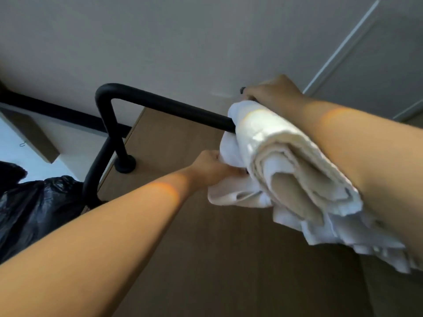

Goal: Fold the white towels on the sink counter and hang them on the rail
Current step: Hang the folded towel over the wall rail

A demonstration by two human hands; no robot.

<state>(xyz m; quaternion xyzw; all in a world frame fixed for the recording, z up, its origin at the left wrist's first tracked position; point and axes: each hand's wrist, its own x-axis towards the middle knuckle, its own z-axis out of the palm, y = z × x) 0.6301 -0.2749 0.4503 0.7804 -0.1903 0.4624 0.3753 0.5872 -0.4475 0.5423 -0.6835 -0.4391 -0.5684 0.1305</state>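
A folded white towel (286, 170) hangs over the right part of a black rail (164, 104), its layers bunched and drooping toward me. My left hand (212, 168) grips the towel's lower left edge from below the rail. My right hand (272, 92) reaches over the top of the towel at its far end, fingers curled down around the fabric near the rail. The rail's right end is hidden behind the towel.
The rail bends down at its left into a post with a round foot (124, 165) on a brown wooden surface (183, 225). A black plastic bag (34, 207) lies at the lower left. A pale wall and a door frame (343, 46) stand behind.
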